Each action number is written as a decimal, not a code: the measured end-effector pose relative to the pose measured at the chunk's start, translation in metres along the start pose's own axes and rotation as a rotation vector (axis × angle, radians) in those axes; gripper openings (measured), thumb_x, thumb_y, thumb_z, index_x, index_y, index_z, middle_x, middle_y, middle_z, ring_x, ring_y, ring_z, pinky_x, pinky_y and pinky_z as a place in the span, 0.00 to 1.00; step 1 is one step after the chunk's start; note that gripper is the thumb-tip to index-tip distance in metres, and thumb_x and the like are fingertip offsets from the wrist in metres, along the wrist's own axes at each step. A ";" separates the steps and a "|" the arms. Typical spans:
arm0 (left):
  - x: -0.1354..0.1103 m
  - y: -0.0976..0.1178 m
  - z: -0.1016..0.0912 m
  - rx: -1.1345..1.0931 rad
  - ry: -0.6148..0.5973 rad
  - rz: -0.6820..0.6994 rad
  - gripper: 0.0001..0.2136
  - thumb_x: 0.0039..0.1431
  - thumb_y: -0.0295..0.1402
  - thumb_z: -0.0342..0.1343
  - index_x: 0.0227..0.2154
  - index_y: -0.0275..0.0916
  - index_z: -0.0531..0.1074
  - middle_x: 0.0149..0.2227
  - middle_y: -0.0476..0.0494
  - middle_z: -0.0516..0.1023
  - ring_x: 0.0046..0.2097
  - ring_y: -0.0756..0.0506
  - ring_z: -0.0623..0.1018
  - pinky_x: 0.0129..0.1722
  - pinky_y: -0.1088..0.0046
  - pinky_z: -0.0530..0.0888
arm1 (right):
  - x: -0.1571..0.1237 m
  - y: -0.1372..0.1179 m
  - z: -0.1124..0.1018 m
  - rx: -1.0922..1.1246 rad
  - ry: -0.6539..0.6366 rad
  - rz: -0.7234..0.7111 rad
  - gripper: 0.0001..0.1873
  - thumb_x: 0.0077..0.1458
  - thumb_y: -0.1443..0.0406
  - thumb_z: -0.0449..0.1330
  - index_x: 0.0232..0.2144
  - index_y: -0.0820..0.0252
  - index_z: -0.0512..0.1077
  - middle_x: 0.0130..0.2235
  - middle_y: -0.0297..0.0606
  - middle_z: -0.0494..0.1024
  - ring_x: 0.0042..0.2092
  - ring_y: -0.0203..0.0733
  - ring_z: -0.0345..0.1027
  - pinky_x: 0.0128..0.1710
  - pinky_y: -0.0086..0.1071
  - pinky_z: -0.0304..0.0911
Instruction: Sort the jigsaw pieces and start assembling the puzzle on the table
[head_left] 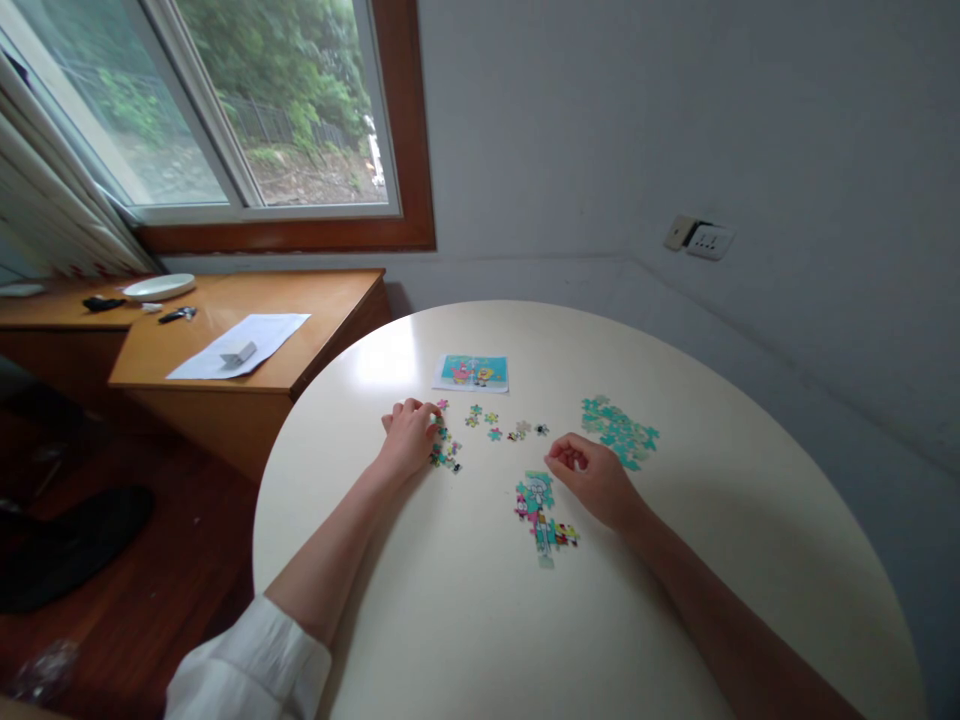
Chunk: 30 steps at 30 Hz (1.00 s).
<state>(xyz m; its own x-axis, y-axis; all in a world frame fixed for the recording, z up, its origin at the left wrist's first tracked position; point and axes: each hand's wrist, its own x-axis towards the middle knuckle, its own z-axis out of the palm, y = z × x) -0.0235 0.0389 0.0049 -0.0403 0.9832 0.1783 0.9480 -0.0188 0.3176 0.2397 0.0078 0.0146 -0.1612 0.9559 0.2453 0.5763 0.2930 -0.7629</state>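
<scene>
My left hand (409, 438) rests at the left edge of a loose cluster of jigsaw puzzle pieces (448, 455), fingers bent and apart, partly covering some of them. My right hand (592, 477) hovers beside the upper right of a partly joined puzzle (541, 520) with a teal cartoon figure on it. Its fingers are curled with the tips together; anything between them is too small to make out. Several single pieces (495, 434) lie scattered between the hands. Beyond my right hand is a pile of mostly teal pieces (619, 432).
A printed reference picture (472, 373) lies behind the pieces on the round white table (420, 620). To the left, a wooden desk (330, 320) holds a white paper sheet (202, 352), a small box (238, 353) and a white plate (159, 287). A wall stands behind and right.
</scene>
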 end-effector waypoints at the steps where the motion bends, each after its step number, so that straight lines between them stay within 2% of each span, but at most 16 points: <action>1: 0.000 0.000 -0.001 0.005 -0.004 -0.002 0.10 0.56 0.30 0.49 0.39 0.43 0.71 0.42 0.40 0.69 0.46 0.39 0.66 0.43 0.62 0.59 | 0.000 -0.001 0.000 0.000 -0.001 0.001 0.06 0.43 0.62 0.54 0.21 0.59 0.65 0.19 0.30 0.66 0.22 0.33 0.58 0.24 0.27 0.56; 14: 0.000 -0.001 0.000 0.048 -0.009 0.029 0.09 0.56 0.29 0.47 0.37 0.41 0.71 0.42 0.39 0.69 0.45 0.39 0.66 0.42 0.63 0.60 | 0.000 0.000 0.001 0.025 -0.015 0.025 0.03 0.43 0.65 0.54 0.21 0.59 0.65 0.20 0.29 0.66 0.23 0.32 0.57 0.25 0.26 0.55; 19: -0.001 -0.001 -0.002 0.016 0.002 0.039 0.12 0.56 0.29 0.47 0.41 0.43 0.71 0.43 0.41 0.70 0.45 0.40 0.67 0.41 0.63 0.60 | 0.000 -0.001 0.001 0.035 -0.019 0.015 0.03 0.43 0.66 0.54 0.21 0.59 0.65 0.19 0.29 0.66 0.23 0.32 0.57 0.25 0.26 0.55; 25: -0.004 0.006 -0.012 -0.009 0.014 0.016 0.08 0.55 0.33 0.50 0.33 0.42 0.75 0.40 0.42 0.73 0.44 0.39 0.67 0.43 0.62 0.58 | 0.000 0.000 0.000 0.025 -0.019 0.013 0.03 0.43 0.65 0.54 0.21 0.59 0.65 0.20 0.29 0.66 0.23 0.32 0.57 0.25 0.26 0.55; 30: -0.001 0.005 -0.010 -0.006 -0.007 -0.019 0.08 0.55 0.33 0.50 0.34 0.40 0.74 0.40 0.41 0.73 0.46 0.39 0.67 0.43 0.62 0.58 | 0.000 -0.001 -0.001 0.011 -0.021 0.007 0.03 0.43 0.65 0.54 0.21 0.59 0.65 0.19 0.29 0.66 0.23 0.32 0.57 0.24 0.26 0.55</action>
<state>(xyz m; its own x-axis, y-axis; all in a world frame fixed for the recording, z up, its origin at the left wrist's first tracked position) -0.0215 0.0356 0.0159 -0.0559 0.9846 0.1658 0.9451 -0.0014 0.3268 0.2394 0.0074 0.0159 -0.1744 0.9581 0.2272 0.5683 0.2864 -0.7714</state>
